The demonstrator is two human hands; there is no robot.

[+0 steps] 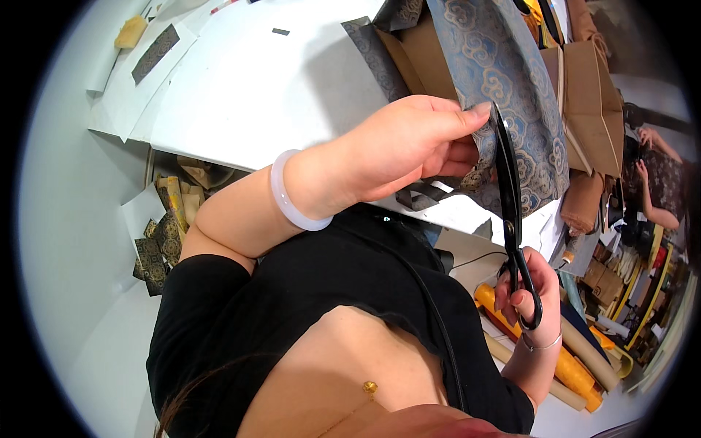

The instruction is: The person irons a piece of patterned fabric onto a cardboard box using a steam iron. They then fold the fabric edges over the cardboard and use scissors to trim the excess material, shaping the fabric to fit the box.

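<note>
Blue-grey brocade fabric with a cloud pattern [498, 60] drapes along a brown cardboard box [427, 57] on the white table. My left hand [416, 142], with a pale bangle on the wrist, pinches the fabric's near edge between thumb and fingers. In my right hand [528, 295] is a pair of black-handled scissors [510, 208], my thumb and fingers at the handle loops. The blades point away from me and lie close together beside my left thumb, against the fabric. Whether they touch the cloth cannot be told. Dark fabric strips [421, 197] lie beneath my left hand.
Brown cardboard pieces [591, 109] stand to the right, near a brown fabric roll [583, 202]. Yellow rolls [575, 372] lie below, by crowded shelving. Another person [657, 180] is at the far right. A patterned scrap [155, 53] and yellow sponge [130, 32] lie at upper left.
</note>
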